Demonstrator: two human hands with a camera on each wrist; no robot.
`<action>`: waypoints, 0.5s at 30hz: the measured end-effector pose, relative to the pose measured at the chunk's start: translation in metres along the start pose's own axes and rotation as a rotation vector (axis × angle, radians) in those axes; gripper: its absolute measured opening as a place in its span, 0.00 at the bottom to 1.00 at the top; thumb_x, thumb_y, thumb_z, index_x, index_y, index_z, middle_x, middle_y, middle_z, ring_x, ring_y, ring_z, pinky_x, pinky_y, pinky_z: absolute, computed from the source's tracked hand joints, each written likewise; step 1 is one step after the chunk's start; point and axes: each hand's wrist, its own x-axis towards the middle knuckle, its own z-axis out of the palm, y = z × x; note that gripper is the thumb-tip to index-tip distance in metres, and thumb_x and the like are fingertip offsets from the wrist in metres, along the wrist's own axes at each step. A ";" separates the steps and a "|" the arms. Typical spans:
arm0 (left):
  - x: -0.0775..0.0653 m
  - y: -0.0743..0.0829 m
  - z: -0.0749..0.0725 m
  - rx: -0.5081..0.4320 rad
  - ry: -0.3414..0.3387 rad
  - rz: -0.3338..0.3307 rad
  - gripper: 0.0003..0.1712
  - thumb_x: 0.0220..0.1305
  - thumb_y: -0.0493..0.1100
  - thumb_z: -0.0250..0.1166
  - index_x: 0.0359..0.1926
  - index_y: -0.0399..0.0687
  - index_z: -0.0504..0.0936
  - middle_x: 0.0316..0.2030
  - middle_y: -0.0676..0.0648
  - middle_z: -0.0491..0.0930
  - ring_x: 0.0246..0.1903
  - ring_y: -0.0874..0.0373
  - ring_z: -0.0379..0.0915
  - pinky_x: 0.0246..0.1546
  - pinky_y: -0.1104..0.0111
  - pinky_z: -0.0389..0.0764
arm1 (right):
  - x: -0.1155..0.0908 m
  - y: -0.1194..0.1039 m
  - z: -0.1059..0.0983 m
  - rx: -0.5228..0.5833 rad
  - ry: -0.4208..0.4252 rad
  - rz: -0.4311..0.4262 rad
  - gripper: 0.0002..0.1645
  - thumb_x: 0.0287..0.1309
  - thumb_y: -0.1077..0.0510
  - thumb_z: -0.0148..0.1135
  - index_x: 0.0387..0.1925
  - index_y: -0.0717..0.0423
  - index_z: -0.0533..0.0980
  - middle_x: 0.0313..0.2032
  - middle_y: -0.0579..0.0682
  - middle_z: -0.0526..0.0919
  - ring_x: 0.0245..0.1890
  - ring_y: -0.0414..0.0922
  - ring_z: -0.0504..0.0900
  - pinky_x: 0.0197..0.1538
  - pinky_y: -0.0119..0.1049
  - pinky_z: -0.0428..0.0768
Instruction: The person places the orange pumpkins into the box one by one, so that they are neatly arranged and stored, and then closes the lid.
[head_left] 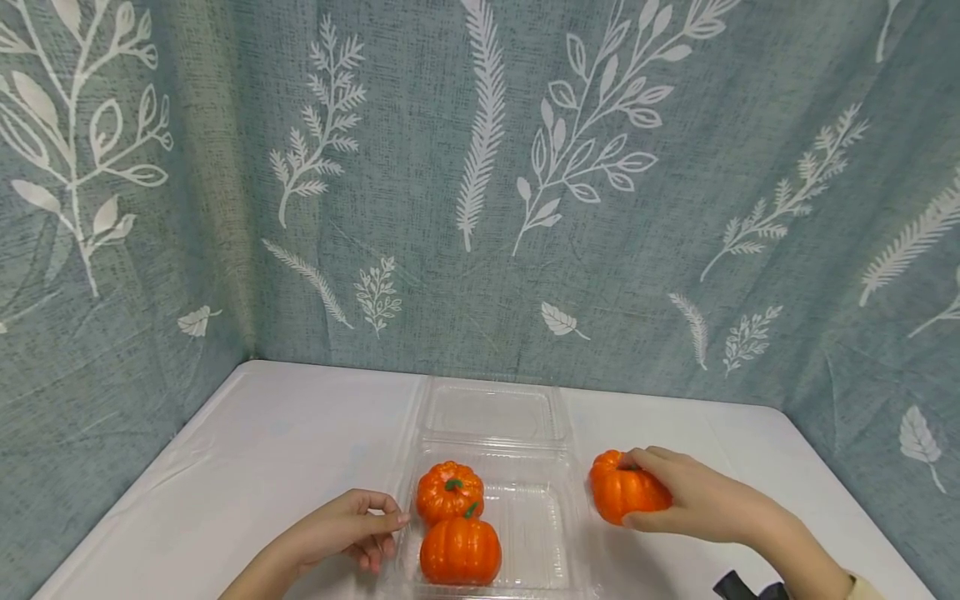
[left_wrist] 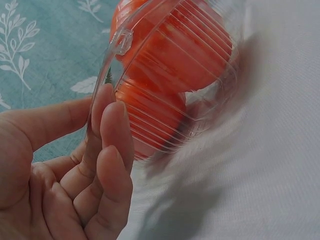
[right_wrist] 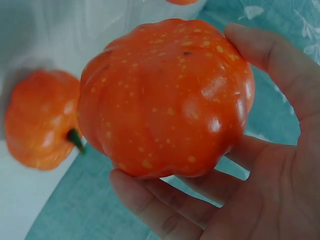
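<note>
Two pumpkins (head_left: 461, 554) already lie inside the clear box (head_left: 528, 525), at left (far lid (head_left: 491, 414) not closed); the third pumpkin (head_left: 611, 492) is outside, right, clamped in right hand's (head_left: 693, 493) fingers; left hand (head_left: 341, 529) pinches the box.

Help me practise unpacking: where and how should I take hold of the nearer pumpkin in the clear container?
Grip the nearer pumpkin by its broad, rounded sides, probably from above and the right: the clear container is bare there, while the farther pumpkin crowds it behind. The green stem looks too thin.
</note>
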 end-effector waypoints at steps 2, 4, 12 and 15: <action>0.000 0.000 0.000 0.000 0.001 0.000 0.14 0.67 0.48 0.54 0.32 0.41 0.73 0.19 0.54 0.76 0.15 0.68 0.71 0.19 0.78 0.73 | 0.005 -0.005 0.002 -0.008 0.012 -0.026 0.27 0.51 0.40 0.63 0.49 0.47 0.71 0.43 0.43 0.74 0.37 0.37 0.73 0.35 0.30 0.76; 0.000 0.000 0.000 -0.002 0.004 -0.007 0.14 0.67 0.48 0.55 0.32 0.41 0.73 0.19 0.54 0.76 0.15 0.68 0.72 0.19 0.78 0.73 | 0.009 -0.009 0.004 -0.013 0.024 -0.043 0.26 0.51 0.40 0.64 0.48 0.46 0.71 0.42 0.42 0.74 0.36 0.37 0.73 0.35 0.30 0.75; 0.000 -0.001 0.000 -0.004 0.009 -0.012 0.13 0.67 0.47 0.54 0.31 0.42 0.73 0.19 0.54 0.76 0.16 0.67 0.72 0.20 0.78 0.73 | 0.027 -0.019 0.014 -0.015 0.059 -0.096 0.26 0.50 0.42 0.65 0.48 0.47 0.71 0.42 0.42 0.74 0.36 0.38 0.73 0.35 0.31 0.75; 0.000 -0.002 0.000 0.000 0.016 -0.012 0.13 0.67 0.47 0.54 0.32 0.42 0.74 0.19 0.54 0.76 0.16 0.67 0.72 0.19 0.78 0.73 | 0.031 -0.021 0.019 -0.009 0.076 -0.121 0.26 0.50 0.43 0.66 0.49 0.47 0.71 0.43 0.43 0.74 0.37 0.38 0.73 0.36 0.31 0.76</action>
